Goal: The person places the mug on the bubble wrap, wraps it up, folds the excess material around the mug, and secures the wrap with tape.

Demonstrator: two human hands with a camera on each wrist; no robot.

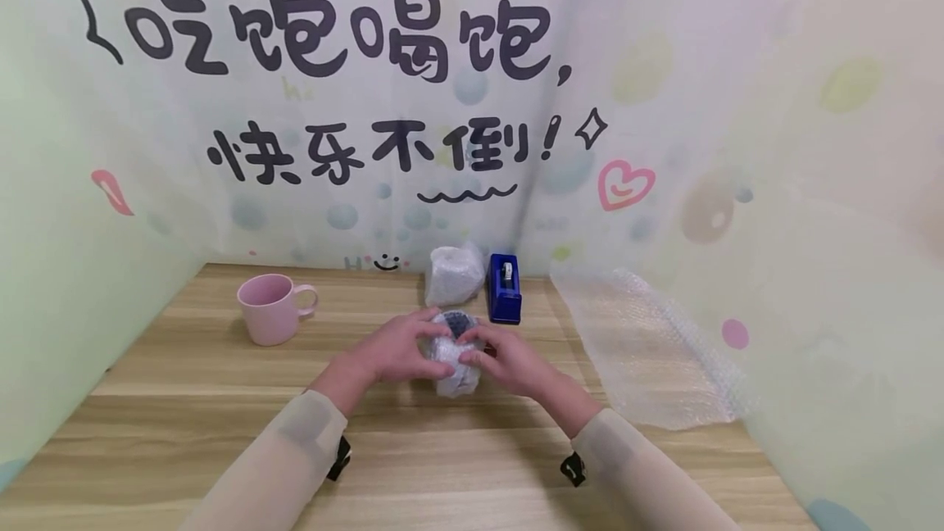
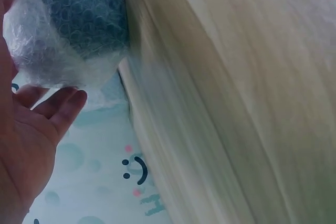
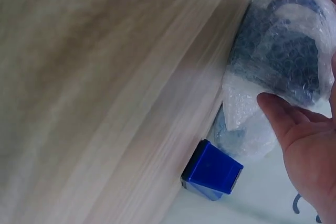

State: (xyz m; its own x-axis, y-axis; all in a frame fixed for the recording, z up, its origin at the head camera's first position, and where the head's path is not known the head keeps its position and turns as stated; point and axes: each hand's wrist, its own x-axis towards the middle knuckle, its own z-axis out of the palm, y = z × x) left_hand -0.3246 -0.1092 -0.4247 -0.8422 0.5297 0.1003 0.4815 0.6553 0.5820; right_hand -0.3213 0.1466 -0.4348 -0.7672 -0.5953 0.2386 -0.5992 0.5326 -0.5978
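A dark mug wrapped in bubble wrap (image 1: 457,379) stands on the wooden table, near its middle. My left hand (image 1: 404,347) holds it from the left, thumb on the near side and fingers around the far side. From the right, my right hand (image 1: 514,360) grips it with bent fingers and thumb. In the right wrist view a curved handle shows through the wrap of the mug (image 3: 283,51). The left wrist view shows fingertips against the wrapped mug (image 2: 86,22); parts of both hands are cut off in the wrist views.
Behind the mug stands another bubble-wrapped bundle (image 1: 455,275), beside a blue tape dispenser (image 1: 505,293). A pink mug (image 1: 269,314) is at the back left. Flat bubble wrap (image 1: 656,359) lies along the right side. A printed curtain (image 1: 354,97) closes off the back.
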